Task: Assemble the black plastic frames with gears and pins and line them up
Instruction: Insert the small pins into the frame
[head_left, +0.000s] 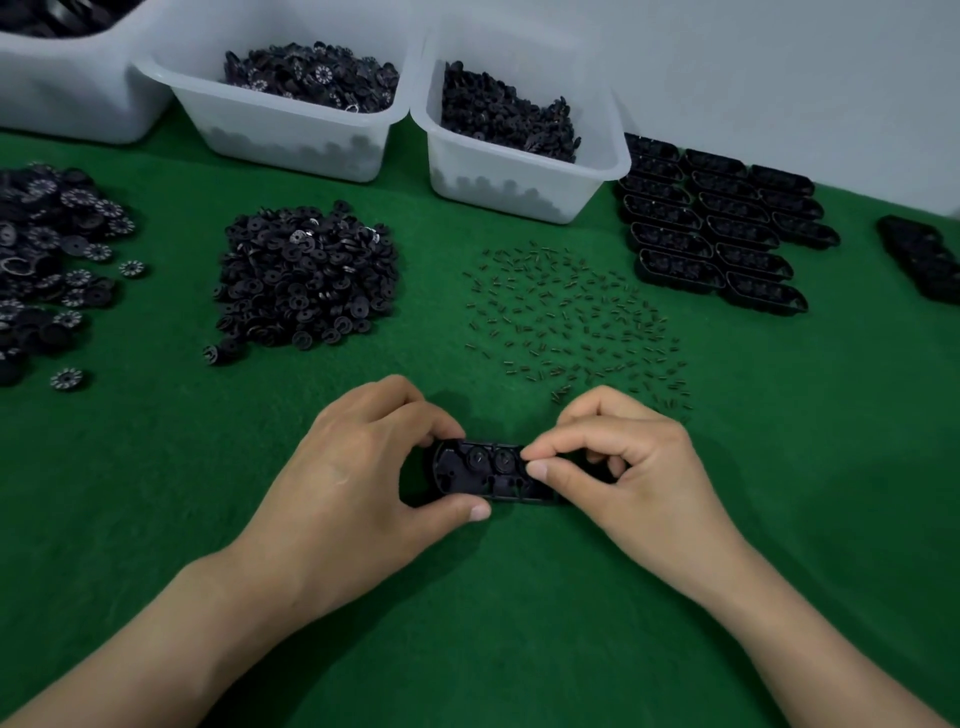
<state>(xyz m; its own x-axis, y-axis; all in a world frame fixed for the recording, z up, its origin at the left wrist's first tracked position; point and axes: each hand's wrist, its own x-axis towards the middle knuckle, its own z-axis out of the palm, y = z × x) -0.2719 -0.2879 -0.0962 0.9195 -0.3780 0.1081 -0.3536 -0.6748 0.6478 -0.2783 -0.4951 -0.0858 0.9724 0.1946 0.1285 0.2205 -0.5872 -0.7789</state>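
The black plastic frame (483, 470) is held near the green surface (467, 623), just in front of the scattered pins (571, 322). Its left end is gripped by the curled fingers (457, 512) of the left hand (358, 467). The right hand (623, 467) is closed over its right end, with thumb and forefinger pinched together at the frame's middle. Assembled frames (717, 228) are lined up at the far right.

We have open green felt (805, 519) outward of the left hand (358, 467) and right hand (634, 467); black frame (483, 467) fills the gap between them. Just past the right hand we hit pins (571, 322), past the left a gear pile (306, 275) (bins (519, 171) farther back).
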